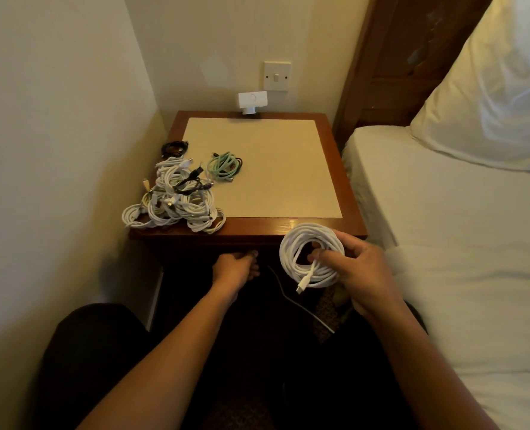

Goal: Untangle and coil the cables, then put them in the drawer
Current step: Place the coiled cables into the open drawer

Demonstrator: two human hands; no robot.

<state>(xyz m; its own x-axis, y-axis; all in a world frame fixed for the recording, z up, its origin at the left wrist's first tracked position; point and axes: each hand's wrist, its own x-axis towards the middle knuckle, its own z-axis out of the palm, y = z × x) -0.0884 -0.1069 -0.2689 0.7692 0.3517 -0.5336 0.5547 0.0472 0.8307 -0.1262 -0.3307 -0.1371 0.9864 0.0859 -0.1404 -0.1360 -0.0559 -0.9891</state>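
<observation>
1. Holds a white coil point(311, 254) in the right hand point(356, 271), fingers and thumb curled round the loops' right side, one plug end dangling from the bottom.
2. Carries that coil in the air just in front of the near edge of the table point(288, 226), right of centre and off the top.
3. Reaches the left hand point(235, 268) to the table's dark front, just under the near edge, back of the hand up, fingers bent toward the wood. Too dark there to tell whether anything is gripped, or where the drawer begins.
4. Shows a pile point(173, 200) of tangled white cables, crossed by a few black leads, on the top's near left corner, with some loops reaching past the left edge.
5. Places a green coil point(224, 166), a dark cable wound in with it, just beyond the pile on the pale inlay, and a black coil point(173, 148) at the left edge behind the pile.
6. Sets a white adapter point(252, 102) at the far edge, below a wall switch point(277, 76).
7. Catches a thin pale wire point(300, 305) slanting through the shadow below the table, between the two hands.
8. Takes in a bed point(443, 212) just beside the table on the right, with a pillow point(490, 97) against a wooden headboard point(397, 72).
</observation>
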